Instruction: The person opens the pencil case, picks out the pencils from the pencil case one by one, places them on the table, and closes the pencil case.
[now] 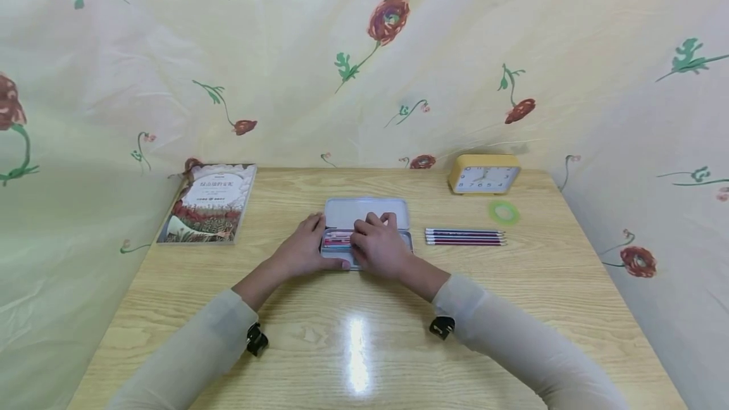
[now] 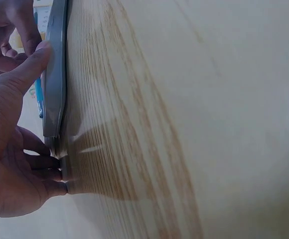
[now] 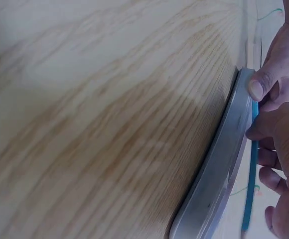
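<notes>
An open metal pencil case [image 1: 367,212] lies on the table with its lid tilted back, pink and blue pencils [image 1: 338,240] in its left part. My left hand [image 1: 304,250] grips the case's left end, the thumb on its front rim [image 2: 56,84] and the fingers at its side. Over the middle of the case, my right hand [image 1: 380,248] has its fingers curled down. In the right wrist view a blue pencil [image 3: 250,184] stands out above the rim, pinched by the right hand [image 3: 286,149]; its fingertips are partly hidden.
Several pencils [image 1: 464,237] lie in a row right of the case. Behind them are a green ring-shaped roll [image 1: 504,212] and a yellow clock [image 1: 485,174]. A book [image 1: 211,204] lies at the table's back left. A flowered cloth [image 1: 296,81] hangs behind the table.
</notes>
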`<state>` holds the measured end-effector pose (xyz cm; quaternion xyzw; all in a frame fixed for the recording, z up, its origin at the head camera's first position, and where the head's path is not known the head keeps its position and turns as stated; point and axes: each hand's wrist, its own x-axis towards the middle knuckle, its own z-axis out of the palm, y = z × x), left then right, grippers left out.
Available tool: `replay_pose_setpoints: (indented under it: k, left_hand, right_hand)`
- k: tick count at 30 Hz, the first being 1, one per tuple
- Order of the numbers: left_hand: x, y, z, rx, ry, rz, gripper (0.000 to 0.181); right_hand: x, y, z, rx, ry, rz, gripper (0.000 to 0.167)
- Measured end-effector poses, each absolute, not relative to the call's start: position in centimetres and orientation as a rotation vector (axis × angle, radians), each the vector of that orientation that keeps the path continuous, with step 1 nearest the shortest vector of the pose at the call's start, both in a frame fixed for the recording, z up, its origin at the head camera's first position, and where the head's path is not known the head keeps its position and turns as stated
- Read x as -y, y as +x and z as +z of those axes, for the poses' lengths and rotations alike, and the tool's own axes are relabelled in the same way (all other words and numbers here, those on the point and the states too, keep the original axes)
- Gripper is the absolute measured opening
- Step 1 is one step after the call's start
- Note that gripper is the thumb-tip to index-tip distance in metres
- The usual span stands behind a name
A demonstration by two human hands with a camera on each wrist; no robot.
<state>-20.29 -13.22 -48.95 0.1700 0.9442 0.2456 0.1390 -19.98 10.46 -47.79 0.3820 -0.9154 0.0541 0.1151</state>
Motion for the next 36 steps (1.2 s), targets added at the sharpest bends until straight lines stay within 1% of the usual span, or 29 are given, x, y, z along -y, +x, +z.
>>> replay_pose_setpoints:
  k: [12, 25, 29, 36]
  left_hand:
    - [13.3, -20.1, -48.9, -2.704, 0.452, 0.724, 0.139]
    - [13.3, -20.1, -49.1, -2.686, 0.45, 0.75, 0.141]
    - [13.3, -20.1, -49.1, -2.69, 0.454, 0.745, 0.141]
    - [13.3, -20.1, -49.1, -2.695, 0.454, 0.743, 0.139]
  right_hand:
    - [-14.2, -20.1, -47.9, 2.55, 1.123, 0.087, 0.016]
    - [-20.9, -20.0, -48.4, 2.494, 1.015, 0.184, 0.013]
    - [-23.3, -19.9, -48.8, 2.48, 0.967, 0.196, 0.015]
    - [-27.3, -19.2, -49.7, 2.518, 0.892, 0.177, 0.025]
